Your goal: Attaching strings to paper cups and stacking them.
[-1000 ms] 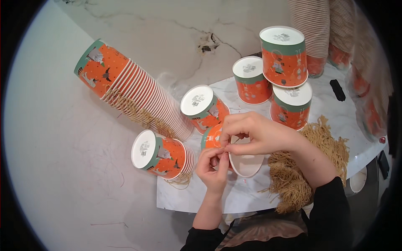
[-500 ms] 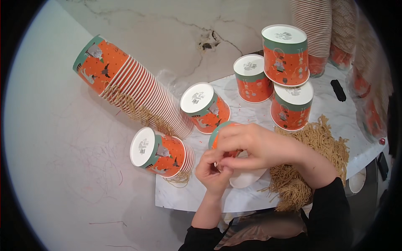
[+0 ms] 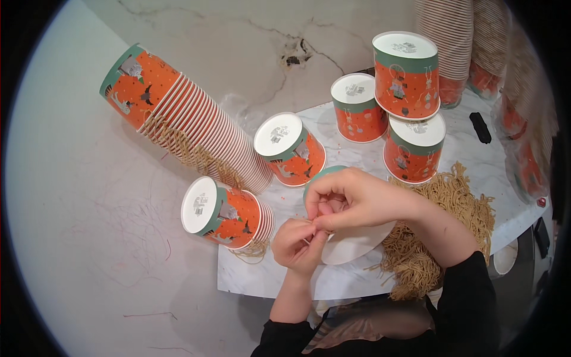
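Observation:
My left hand (image 3: 297, 247) is closed, thumb and fingertips pinched together. My right hand (image 3: 357, 199) pinches at the same spot, its fingertips meeting the left ones. What they hold is too small and too covered to make out. Beneath the hands lies a paper cup, mostly hidden; its white round surface (image 3: 357, 244) and part of its green band (image 3: 324, 178) show. A loose heap of tan string (image 3: 440, 232) spreads under and beside my right forearm.
Upside-down orange and green paper cups (image 3: 291, 149) stand ahead, one (image 3: 407, 74) resting on others at the right. On the left lie a long cup stack (image 3: 196, 125) with string along it and a short stack (image 3: 229, 214). A black object (image 3: 480, 128) and wrapped cup stacks (image 3: 443, 41) are far right.
The fingers of both hands have shifted slightly, and the right hand has lifted and opened out a little around its pinch. More of the white round surface shows below.

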Demonstrator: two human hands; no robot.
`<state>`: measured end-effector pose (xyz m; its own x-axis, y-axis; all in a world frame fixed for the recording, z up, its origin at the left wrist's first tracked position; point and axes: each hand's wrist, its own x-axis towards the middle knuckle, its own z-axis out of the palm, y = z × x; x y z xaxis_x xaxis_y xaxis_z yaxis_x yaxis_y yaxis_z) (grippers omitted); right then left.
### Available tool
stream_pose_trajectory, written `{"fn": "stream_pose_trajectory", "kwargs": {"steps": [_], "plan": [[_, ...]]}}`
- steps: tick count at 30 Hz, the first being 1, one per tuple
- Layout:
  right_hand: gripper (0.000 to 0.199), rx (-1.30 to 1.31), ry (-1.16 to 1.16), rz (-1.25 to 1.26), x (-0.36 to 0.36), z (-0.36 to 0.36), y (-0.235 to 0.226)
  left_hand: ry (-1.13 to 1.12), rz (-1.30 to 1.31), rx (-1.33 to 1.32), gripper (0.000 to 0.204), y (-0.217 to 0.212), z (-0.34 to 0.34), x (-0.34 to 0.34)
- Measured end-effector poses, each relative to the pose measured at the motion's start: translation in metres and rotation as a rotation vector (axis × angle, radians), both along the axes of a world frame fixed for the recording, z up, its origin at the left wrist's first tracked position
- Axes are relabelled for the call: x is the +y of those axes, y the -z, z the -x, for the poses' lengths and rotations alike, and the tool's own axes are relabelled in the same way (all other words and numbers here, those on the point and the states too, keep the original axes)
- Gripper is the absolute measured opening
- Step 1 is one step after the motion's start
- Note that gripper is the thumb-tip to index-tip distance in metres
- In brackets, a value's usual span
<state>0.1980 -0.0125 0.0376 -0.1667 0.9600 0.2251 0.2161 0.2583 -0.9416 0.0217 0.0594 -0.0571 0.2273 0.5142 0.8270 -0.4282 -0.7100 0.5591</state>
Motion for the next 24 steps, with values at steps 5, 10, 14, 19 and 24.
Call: {"fn": "stream_pose_trajectory", "kwargs": {"steps": [5,10,14,19,24], "plan": [[0.013,0.124,-0.078,0.072,0.0,-0.003,0.001,-0.081,-0.189,0.012,0.028,0.003,0.0,0.003],[0.012,-0.2,-0.074,-0.117,-0.013,-0.018,-0.015,-0.053,-0.009,-0.033,0.02,0.0,-0.001,-0.002],[0.013,-0.454,0.082,-0.314,-0.023,-0.019,-0.013,-0.029,0.082,-0.051,0.017,0.001,0.0,-0.001],[0.017,-0.421,0.131,-0.598,-0.015,-0.008,-0.014,0.229,0.41,-0.036,0.015,0.002,-0.002,-0.002],[0.019,-0.433,0.114,-0.52,-0.006,-0.011,-0.005,0.367,0.46,-0.091,0.015,-0.001,-0.007,-0.007]]}}
